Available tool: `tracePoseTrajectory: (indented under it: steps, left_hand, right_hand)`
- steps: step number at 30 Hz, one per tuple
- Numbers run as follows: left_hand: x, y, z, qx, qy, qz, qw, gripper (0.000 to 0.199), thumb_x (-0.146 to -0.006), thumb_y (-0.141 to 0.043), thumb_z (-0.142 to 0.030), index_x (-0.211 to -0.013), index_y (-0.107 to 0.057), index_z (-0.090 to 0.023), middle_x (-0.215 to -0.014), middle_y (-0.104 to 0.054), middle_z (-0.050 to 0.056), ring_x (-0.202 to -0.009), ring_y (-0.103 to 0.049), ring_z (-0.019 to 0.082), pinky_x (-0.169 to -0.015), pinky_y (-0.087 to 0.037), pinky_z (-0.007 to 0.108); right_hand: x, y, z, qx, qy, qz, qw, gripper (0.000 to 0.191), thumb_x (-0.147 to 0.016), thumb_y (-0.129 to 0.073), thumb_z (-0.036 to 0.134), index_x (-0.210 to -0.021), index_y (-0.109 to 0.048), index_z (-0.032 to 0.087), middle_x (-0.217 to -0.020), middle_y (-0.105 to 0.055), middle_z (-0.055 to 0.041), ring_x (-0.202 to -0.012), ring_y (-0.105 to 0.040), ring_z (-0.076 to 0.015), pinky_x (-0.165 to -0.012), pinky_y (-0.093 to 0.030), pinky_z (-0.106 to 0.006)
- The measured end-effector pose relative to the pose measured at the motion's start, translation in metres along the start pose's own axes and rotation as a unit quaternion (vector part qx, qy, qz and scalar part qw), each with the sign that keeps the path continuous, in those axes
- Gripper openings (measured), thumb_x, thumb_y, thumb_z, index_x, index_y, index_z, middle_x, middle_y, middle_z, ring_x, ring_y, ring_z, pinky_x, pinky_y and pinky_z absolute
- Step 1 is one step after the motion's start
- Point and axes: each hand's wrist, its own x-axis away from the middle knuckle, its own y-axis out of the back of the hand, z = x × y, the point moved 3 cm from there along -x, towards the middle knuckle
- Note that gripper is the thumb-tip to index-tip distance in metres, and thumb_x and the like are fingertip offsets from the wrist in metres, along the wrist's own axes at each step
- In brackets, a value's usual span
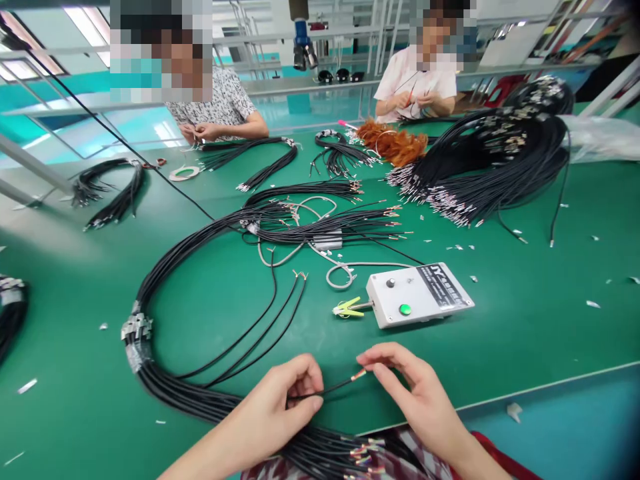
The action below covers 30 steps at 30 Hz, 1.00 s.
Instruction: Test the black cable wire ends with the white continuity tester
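Here, left hand point(286, 403) over bundle point(173, 392) pinches cable point(334, 387), right hand point(414, 390) its tip point(359, 375); box point(420, 295) beyond.

Your left hand point(287, 400) is curled, thumb drawn toward the bent fingers in a pinch. Beyond those fingertips, your right hand point(420, 393) faces them, thumb and forefinger tips close together; both forearms point(215, 443) slant back behind the fingers.

Thin black cable point(336, 387) above a green tabletop point(530, 293)
The bare left hand point(283, 400) pinches it; the bare right hand point(413, 387) is at its stripped, coloured wire end point(358, 376); a light-grey rectangular box point(397, 300) lies beyond.
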Motion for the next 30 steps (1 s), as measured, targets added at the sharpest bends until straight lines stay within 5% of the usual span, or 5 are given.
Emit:
tracePoseTrajectory:
  steps: [9, 19, 30]
  left_hand:
    - [-0.023, -0.012, -0.028, 0.106, -0.040, -0.051, 0.992, 0.020, -0.087, -0.056, -0.034, -0.081, -0.061, -0.016, -0.066, -0.049, -0.004, -0.062, -0.041, 0.012, -0.058, -0.034, 0.024]
    - [-0.021, -0.012, -0.022, 0.151, -0.026, -0.099, 0.983, 0.024, -0.087, -0.055, -0.038, -0.082, -0.060, -0.015, -0.059, -0.050, -0.003, -0.052, -0.038, 0.010, -0.046, -0.028, 0.021]
    - [-0.024, -0.016, -0.019, 0.214, -0.004, -0.095, 0.972, 0.034, -0.084, -0.060, -0.048, -0.082, -0.056, -0.015, -0.056, -0.051, -0.004, -0.046, -0.035, 0.007, -0.043, -0.025, 0.019]
  right_hand:
    - [-0.019, -0.013, 0.015, -0.228, -0.054, 0.047, 0.971, 0.024, -0.089, -0.062, 0.042, -0.086, -0.070, 0.021, -0.075, -0.067, -0.0005, -0.073, -0.060, -0.0116, -0.072, -0.047, -0.023]
    - [-0.027, -0.040, 0.004, -0.468, -0.185, 0.070, 0.861, 0.025, -0.069, -0.083, 0.033, -0.078, -0.066, 0.017, -0.058, -0.047, 0.0064, -0.051, -0.032, -0.0044, -0.052, -0.022, -0.021]
    - [-0.029, -0.035, 0.007, -0.431, -0.170, 0.048, 0.885, 0.026, -0.074, -0.078, 0.040, -0.079, -0.068, 0.016, -0.065, -0.056, 0.0026, -0.056, -0.040, -0.0062, -0.056, -0.028, -0.022]
